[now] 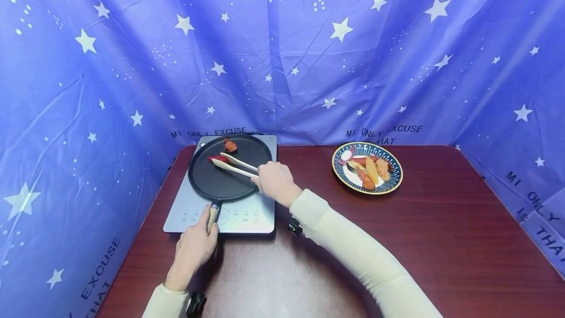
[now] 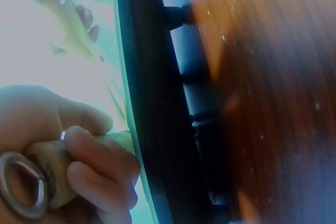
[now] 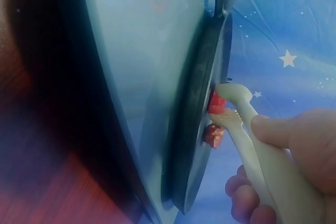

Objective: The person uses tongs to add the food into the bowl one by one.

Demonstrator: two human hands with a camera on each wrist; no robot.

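Note:
A flat black pan sits on a silver induction cooker. My left hand grips its wooden handle, and the left wrist view shows the fingers curled round the handle near its metal ring. My right hand holds cream-coloured tongs over the pan. Their tips are at a red piece of food, which in the right wrist view lies between the tong ends. Just behind it in the pan lies a reddish-brown food piece.
To the right stands a patterned plate with several food pieces on it. The dark red wooden table meets a blue star-printed curtain at the back and sides.

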